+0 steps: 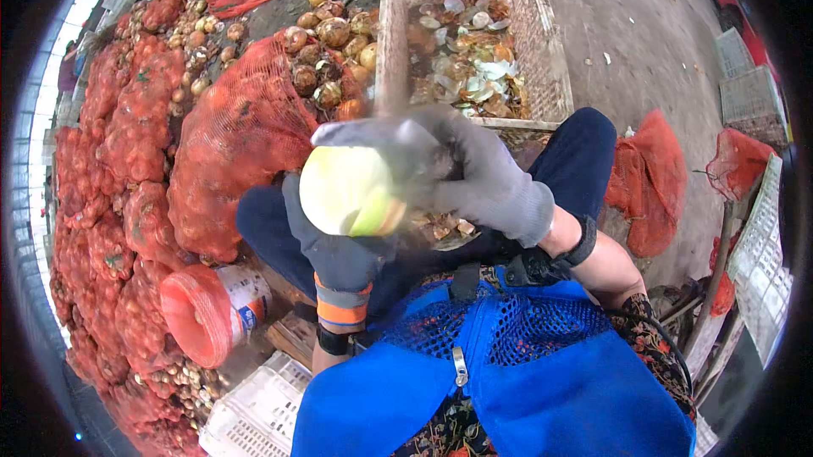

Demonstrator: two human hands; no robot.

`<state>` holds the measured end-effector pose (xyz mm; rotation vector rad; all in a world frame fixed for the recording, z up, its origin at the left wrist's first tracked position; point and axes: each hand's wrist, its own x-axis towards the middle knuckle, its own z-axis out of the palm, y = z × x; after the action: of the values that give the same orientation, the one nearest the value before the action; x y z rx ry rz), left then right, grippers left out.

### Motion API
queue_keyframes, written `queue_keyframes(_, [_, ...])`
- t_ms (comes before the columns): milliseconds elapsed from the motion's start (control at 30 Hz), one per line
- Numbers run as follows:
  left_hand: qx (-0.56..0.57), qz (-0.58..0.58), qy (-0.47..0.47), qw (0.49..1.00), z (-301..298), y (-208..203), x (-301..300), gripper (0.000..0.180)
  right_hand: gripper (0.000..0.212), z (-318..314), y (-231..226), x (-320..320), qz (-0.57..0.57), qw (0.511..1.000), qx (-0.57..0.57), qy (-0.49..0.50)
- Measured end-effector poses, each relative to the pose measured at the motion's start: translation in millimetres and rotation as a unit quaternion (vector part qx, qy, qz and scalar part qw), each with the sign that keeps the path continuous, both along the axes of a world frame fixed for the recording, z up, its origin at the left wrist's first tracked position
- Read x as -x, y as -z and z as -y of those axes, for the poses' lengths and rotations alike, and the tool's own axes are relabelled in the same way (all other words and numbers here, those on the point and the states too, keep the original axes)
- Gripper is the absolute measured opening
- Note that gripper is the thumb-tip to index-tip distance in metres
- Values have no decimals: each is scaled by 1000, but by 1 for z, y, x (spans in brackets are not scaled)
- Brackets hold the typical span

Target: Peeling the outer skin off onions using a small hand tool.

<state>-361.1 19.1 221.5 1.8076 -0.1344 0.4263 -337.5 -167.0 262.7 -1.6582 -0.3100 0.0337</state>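
A pale, mostly peeled onion (343,190) with a greenish end sits in my left hand (334,249), which wears a dark grey glove with an orange-striped cuff and is closed around it from below. Close to the onion's right side and top, my right hand (483,173) in a lighter grey glove is curled. Motion smears its fingers, and what they hold, if anything, cannot be made out. Below the right hand, a patch of brown and pale scraps (445,228) shows between my legs. Straight ahead stands a plastic crate (550,59) with onion skins (487,76) inside.
A full red mesh sack of onions (241,144) leans at the left, loose onions (334,31) behind it. Many more sacks (140,144) lie farther left. A white bucket (246,296) with red mesh stands near my left knee. Empty red mesh (652,182) lies at the right.
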Motion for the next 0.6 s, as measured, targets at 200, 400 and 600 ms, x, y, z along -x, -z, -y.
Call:
queue_keyframes(200, [186, -92, 63, 976, 10, 13, -12, 67, 56, 31, -7, -13, -46, 988, -48, 141])
queue_keyframes(400, [218, -42, -7, 975, -90, -19, 1, 64, 41, 107, 57, 0, -171, 951, -218, 135])
queue_keyframes(600, [755, 61, -2, 653, -219, -39, 50, 67, 33, 161, 103, 8, -423, 808, -410, -22])
